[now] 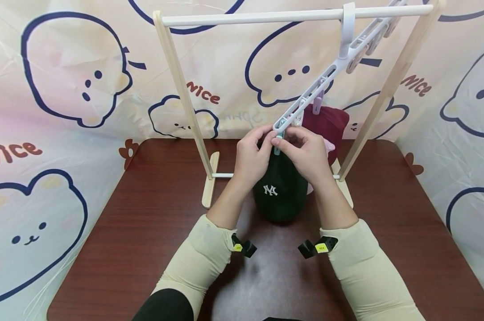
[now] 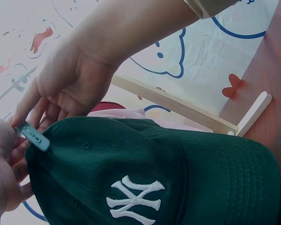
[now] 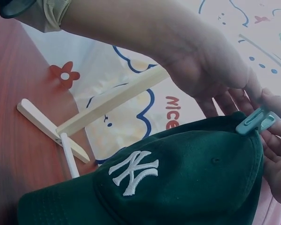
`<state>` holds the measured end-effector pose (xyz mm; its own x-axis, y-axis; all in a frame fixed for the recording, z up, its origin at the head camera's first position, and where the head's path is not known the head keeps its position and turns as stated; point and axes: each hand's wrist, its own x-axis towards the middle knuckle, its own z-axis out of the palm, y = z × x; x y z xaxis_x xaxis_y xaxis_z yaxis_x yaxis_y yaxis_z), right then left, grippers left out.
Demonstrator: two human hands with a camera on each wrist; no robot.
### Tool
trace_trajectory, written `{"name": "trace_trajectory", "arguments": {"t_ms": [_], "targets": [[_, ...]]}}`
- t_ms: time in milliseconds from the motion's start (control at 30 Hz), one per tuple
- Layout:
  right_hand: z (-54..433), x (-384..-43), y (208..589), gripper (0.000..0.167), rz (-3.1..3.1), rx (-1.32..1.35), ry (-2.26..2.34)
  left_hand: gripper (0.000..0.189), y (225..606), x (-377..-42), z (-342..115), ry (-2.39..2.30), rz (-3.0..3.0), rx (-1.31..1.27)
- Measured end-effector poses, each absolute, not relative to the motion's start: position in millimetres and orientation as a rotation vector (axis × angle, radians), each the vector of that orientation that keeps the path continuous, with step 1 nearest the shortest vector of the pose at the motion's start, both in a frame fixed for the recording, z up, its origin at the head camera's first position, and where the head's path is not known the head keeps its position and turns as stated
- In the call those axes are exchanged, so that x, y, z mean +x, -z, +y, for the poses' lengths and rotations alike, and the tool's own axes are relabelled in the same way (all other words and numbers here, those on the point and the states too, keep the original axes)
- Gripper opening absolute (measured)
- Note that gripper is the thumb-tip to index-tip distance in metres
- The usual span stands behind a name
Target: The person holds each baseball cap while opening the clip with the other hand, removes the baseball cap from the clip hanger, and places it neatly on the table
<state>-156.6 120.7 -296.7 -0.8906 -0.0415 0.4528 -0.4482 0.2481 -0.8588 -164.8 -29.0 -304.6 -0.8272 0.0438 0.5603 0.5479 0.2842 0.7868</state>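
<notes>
A dark green baseball cap (image 1: 279, 196) with a white NY logo hangs brim-down from a teal clothes clip (image 2: 35, 137). The clip sits at the end of a white folding hanger (image 1: 334, 67) and bites the cap's edge opposite the brim. My left hand (image 1: 251, 154) and right hand (image 1: 306, 149) meet there, pinching the clip between thumbs and fingers, with some fingers behind the cap. In the right wrist view, the clip (image 3: 255, 122) shows beside the fingertips. Behind the right hand hang a burgundy cloth item (image 1: 332, 125) and something pink (image 2: 187, 123), both partly hidden.
The hanger hooks over the white top rail (image 1: 250, 18) of a wooden rack, whose posts (image 1: 185, 98) stand left and right on wooden feet (image 1: 210, 180). A purple clip (image 1: 318, 102) and other clips line the hanger. Under everything is a dark brown table (image 1: 153, 249) against a printed cloth backdrop.
</notes>
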Motion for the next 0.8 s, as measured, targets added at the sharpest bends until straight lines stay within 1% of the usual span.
{"name": "trace_trajectory", "arguments": {"t_ms": [267,800], "targets": [[120,-157,297,0.029,-2.182,0.529,-1.638,0.027,304,-166,-30,1.578,-2.107,-0.525],[121,-154,293,0.03,-2.19,0.516,-1.652,0.03,307,-168,-42,1.599,-2.219,-0.561]]}}
